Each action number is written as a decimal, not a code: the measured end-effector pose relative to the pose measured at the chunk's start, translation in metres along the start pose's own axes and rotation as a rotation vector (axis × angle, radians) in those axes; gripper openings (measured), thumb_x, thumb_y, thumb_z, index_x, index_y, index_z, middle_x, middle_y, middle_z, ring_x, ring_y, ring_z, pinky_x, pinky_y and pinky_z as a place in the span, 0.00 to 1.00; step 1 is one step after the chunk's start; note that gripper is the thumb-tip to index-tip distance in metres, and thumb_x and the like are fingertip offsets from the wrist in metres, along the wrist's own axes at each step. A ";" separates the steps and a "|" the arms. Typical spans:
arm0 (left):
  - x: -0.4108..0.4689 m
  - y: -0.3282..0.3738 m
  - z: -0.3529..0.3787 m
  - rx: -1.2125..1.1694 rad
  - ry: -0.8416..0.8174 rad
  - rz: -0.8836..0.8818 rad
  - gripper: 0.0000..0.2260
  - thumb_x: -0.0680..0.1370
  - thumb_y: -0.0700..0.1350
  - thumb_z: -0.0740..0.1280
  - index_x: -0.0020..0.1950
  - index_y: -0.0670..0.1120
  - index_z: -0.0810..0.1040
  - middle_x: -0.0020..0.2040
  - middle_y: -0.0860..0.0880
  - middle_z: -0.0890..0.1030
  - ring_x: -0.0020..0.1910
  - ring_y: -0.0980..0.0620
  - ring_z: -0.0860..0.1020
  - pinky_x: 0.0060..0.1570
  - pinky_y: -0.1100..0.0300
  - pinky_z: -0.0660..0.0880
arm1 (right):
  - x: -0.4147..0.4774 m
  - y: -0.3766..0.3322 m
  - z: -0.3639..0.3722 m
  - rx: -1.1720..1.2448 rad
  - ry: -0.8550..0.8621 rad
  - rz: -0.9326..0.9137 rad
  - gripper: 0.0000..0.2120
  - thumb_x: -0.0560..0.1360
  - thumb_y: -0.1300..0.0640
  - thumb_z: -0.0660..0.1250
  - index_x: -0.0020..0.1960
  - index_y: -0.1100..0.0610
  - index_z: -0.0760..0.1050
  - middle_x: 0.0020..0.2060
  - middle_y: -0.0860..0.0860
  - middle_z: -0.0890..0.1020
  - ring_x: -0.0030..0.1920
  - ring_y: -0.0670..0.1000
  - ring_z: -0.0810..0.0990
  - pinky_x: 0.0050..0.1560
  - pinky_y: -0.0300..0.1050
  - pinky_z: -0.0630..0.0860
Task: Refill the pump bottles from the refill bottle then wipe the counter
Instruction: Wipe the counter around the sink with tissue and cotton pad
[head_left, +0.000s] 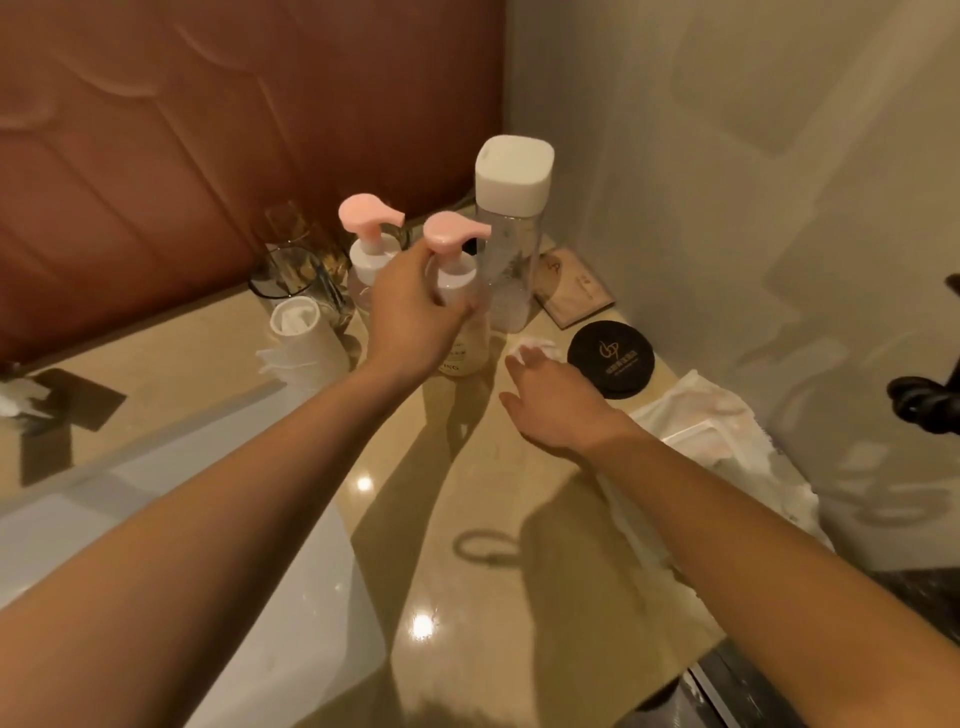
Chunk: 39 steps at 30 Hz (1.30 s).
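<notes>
left hand (410, 312) grips pump bottle (458, 278) | yellowish liquid inside | refill bottle (506, 260) capped

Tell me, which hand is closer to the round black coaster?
Right. The right hand is just left of the black coaster; the left hand is farther left, gripping the front pump bottle.

The left hand (410, 312) covers most of the nearer pump bottle (454, 231), so I read only 3 label letters (ING). The print on the black disc (610, 358) is too small for me. At the right edge a dark fixture (930, 405) is cut off.
</notes>
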<state>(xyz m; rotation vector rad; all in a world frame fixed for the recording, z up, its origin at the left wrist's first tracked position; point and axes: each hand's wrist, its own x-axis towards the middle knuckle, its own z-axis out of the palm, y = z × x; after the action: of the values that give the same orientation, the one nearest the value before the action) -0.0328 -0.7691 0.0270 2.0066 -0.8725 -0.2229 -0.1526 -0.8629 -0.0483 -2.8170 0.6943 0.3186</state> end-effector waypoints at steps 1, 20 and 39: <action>-0.001 -0.002 -0.001 0.025 0.014 0.008 0.23 0.73 0.44 0.72 0.66 0.47 0.72 0.62 0.49 0.76 0.57 0.54 0.73 0.51 0.62 0.71 | -0.010 -0.004 0.001 -0.027 -0.026 -0.031 0.23 0.81 0.49 0.53 0.71 0.60 0.60 0.73 0.59 0.60 0.69 0.60 0.66 0.60 0.52 0.70; -0.081 -0.046 -0.033 0.256 -0.196 -0.142 0.07 0.78 0.46 0.65 0.54 0.49 0.78 0.48 0.54 0.78 0.41 0.55 0.77 0.44 0.56 0.75 | -0.033 -0.017 0.013 -0.083 -0.043 0.175 0.35 0.80 0.39 0.47 0.76 0.64 0.49 0.75 0.63 0.54 0.75 0.61 0.52 0.74 0.53 0.51; -0.101 -0.023 -0.020 0.170 -0.315 -0.073 0.05 0.77 0.45 0.65 0.47 0.51 0.81 0.45 0.54 0.80 0.39 0.56 0.77 0.43 0.58 0.75 | -0.088 -0.006 0.004 -0.313 -0.169 0.221 0.36 0.80 0.37 0.44 0.75 0.65 0.56 0.73 0.61 0.64 0.72 0.59 0.63 0.71 0.50 0.59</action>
<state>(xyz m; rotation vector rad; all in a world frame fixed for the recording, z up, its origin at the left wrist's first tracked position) -0.0862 -0.6821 0.0025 2.1996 -1.0433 -0.5330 -0.2266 -0.8184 -0.0281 -2.9528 0.9952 0.7562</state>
